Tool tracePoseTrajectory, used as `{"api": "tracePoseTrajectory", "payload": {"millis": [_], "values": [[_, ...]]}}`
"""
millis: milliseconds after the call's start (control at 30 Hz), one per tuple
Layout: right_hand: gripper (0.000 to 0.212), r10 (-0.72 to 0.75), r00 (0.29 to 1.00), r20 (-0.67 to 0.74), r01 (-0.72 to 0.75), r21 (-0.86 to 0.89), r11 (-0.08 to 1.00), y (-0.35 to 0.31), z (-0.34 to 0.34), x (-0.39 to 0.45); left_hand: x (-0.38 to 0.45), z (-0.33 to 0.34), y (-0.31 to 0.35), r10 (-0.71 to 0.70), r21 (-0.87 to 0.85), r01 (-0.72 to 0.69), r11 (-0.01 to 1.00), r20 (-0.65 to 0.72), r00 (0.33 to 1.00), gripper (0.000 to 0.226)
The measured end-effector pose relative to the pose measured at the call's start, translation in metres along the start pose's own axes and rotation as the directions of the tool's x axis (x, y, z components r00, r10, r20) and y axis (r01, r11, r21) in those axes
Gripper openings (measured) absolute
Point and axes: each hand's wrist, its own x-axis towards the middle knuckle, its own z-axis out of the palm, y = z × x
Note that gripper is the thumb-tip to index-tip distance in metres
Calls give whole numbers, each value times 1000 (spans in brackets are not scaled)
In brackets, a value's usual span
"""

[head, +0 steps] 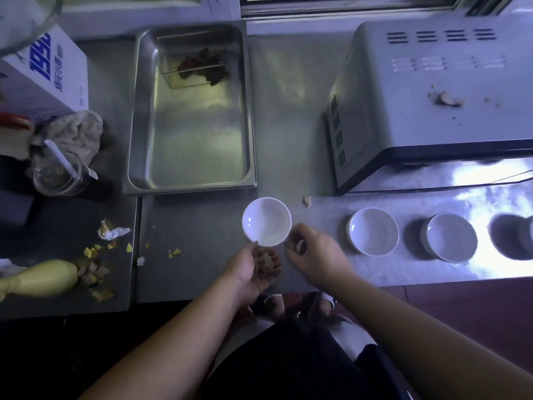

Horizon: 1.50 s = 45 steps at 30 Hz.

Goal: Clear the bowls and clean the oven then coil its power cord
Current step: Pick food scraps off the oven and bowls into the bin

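In left hand (256, 269) — food scraps (266, 262)

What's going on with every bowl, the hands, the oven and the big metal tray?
Nearest bowl: empty, upright.
Middle bowl: empty.
Far bowl: empty.
Left hand: cupped, holding food scraps.
Right hand: pinching a scrap.
Oven: crumbs on top.
Metal tray: dark scraps in far end.
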Motion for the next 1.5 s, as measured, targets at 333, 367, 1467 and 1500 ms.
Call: {"api": "tracePoseTrajectory", "payload": {"millis": [333, 367, 1467, 1500], "values": [[24, -191, 982, 6, 191, -23, 981, -23, 17, -4, 1, 15, 4, 6, -47, -4, 999, 49, 999, 38], [25, -191, 982, 8, 191, -30, 981, -22, 18, -5, -1, 15, 4, 5, -35, -4, 999, 52, 999, 39], [31, 247, 966, -72, -257, -230, 939, 56, -14, 108, 11, 11, 24, -31, -98, 34, 995, 32, 999, 38], [29, 221, 972, -79, -234, -230, 945, 55, -12, 113, 10, 12, 25, -31, -91, 34, 995, 34, 999, 39]]}}
